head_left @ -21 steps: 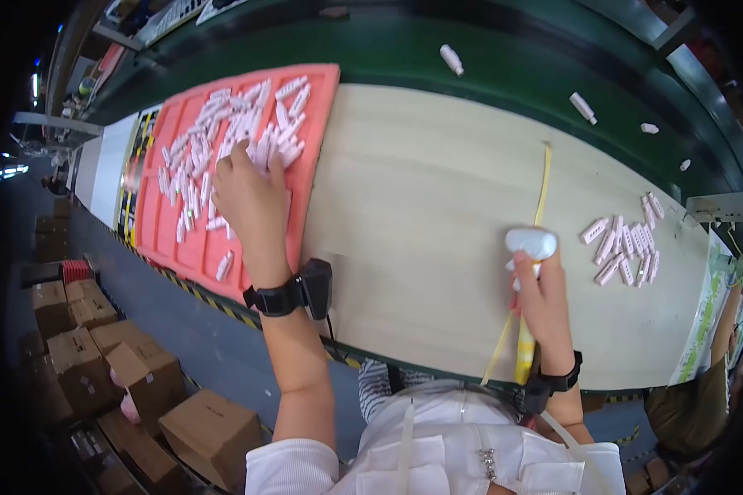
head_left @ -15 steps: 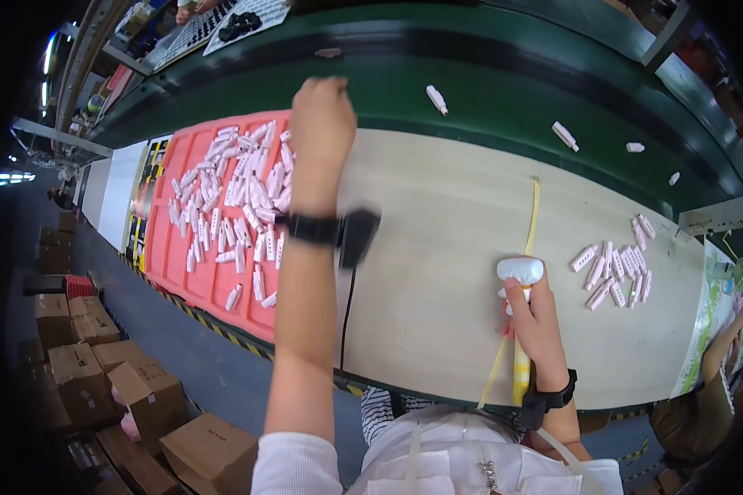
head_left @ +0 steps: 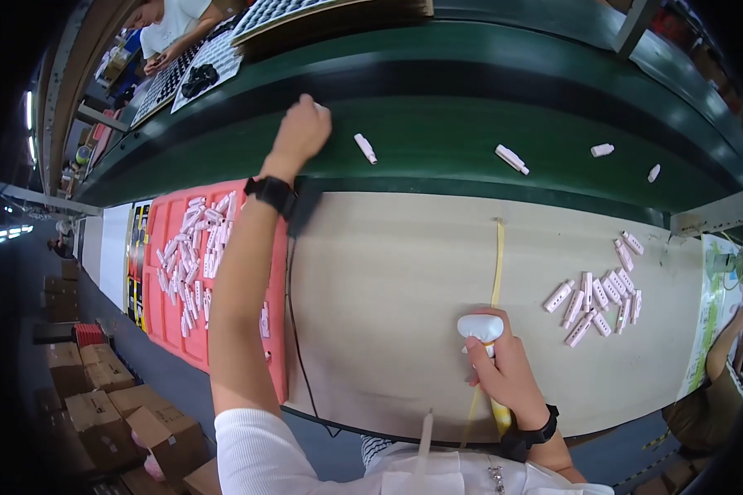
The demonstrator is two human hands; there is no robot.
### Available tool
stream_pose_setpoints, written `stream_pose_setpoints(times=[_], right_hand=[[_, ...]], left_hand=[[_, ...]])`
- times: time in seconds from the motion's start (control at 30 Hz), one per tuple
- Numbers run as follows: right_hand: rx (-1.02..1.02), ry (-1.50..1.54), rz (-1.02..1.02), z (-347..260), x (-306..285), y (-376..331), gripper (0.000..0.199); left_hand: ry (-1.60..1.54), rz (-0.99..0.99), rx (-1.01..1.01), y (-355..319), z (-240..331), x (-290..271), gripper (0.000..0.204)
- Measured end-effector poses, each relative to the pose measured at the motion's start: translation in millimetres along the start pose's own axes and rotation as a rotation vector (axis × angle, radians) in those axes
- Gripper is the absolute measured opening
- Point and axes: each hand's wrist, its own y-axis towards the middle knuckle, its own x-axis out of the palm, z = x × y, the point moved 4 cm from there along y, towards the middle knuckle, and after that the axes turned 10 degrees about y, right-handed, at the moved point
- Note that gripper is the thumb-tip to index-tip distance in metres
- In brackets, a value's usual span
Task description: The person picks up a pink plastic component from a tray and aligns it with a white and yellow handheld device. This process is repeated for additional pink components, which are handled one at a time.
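Observation:
My left hand [head_left: 304,130] is over the green belt [head_left: 437,124] with its fingers closed. A small pale bit shows at the fingertips, but what they hold is mostly hidden. Just right of it lies a pale pink tube-shaped piece [head_left: 365,148]. My right hand [head_left: 504,371] is wrapped round a hand-held tool [head_left: 480,327] with a rounded white head and a yellow lower part, above the beige table [head_left: 380,289]. To its right, several pale pink pieces with dark dots [head_left: 609,287] lie in a loose group. Many more lie on the red tray [head_left: 165,318], partly behind my left forearm.
Another pink piece [head_left: 512,159] and two smaller pale ones lie farther right on the belt. A yellow strip [head_left: 497,264] runs along the table, and a black cable [head_left: 299,363] hangs near the tray. Cardboard boxes [head_left: 99,417] stand at lower left. Co-workers sit at far left and right.
The view has shifted upward and left. My left hand remains over the belt, and the pink piece formerly seen near its fingers is out of sight. My right hand still grips the tool.

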Motion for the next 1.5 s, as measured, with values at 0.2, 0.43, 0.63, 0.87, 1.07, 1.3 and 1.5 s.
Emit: stream_pose_setpoints(times=[0.2,0.43,0.63,0.87,1.07,1.3,1.5], right_hand=[[-0.160,-0.066,-0.024,5.7,1.9,0.0,0.037],[-0.190,-0.163,-0.019,9.1,-1.5,-6.8,0.039],[-0.351,-0.224,0.016,17.8,5.2,-7.3,0.041],[-0.321,-0.370,-0.014,14.6,7.2,-10.6,0.040],[-0.363,-0.333,0.002,15.7,4.1,-15.2,0.039],[-0.327,-0.312,0.094,3.9,-15.1,-24.0,0.034],[-0.224,-0.192,0.198,-11.6,-24.7,-33.6,0.031]], left_hand=[[0.077,-0.028,0.106,-60.3,100.8,-14.0,0.028],[-0.245,0.121,0.457,-72.0,210.2,-40.6,0.031],[-0.217,-0.056,0.719,-63.5,241.7,-42.9,0.031],[-0.379,-0.196,0.731,-155.4,299.6,-65.8,0.033],[-0.559,-0.270,0.631,-171.2,273.1,-76.0,0.034],[-1.224,-0.552,0.339,-236.0,206.0,-89.2,0.037],[-1.025,-0.356,0.170,-295.9,198.4,-96.0,0.025]])
